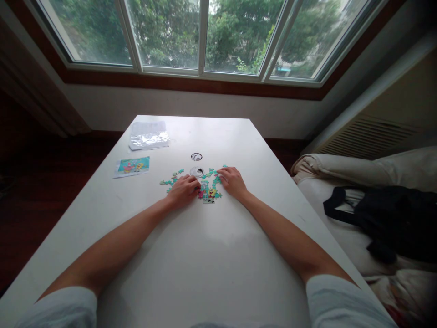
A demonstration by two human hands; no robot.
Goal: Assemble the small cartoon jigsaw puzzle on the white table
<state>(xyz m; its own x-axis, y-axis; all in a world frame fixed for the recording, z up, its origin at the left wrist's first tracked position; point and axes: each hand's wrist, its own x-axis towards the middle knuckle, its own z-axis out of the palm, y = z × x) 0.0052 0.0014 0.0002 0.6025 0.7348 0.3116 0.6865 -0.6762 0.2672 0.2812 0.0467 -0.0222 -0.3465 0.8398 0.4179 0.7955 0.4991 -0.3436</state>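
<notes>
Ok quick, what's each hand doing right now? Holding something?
Left hand: fingers curled on the puzzle; whether it grips a piece cannot be told.
Right hand: open, palm down, fingertips touching the puzzle.

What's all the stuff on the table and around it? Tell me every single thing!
table: one, white, under everything
puzzle pieces: many, mostly teal, scattered mid-table around the hands
joined puzzle part: one, colourful, between the hands
picture card: one, teal cartoon picture, left of the pieces
plastic bag: one, clear, far left part of the table
round discs: two, whitish and dark, just beyond the pieces
black bag: one, black, on the bedding at right
bedding: pale cream, right of the table
window: white frames, green trees outside, far wall
left hand: one, fingers curled on the pieces
right hand: one, fingertips touching pieces
</notes>
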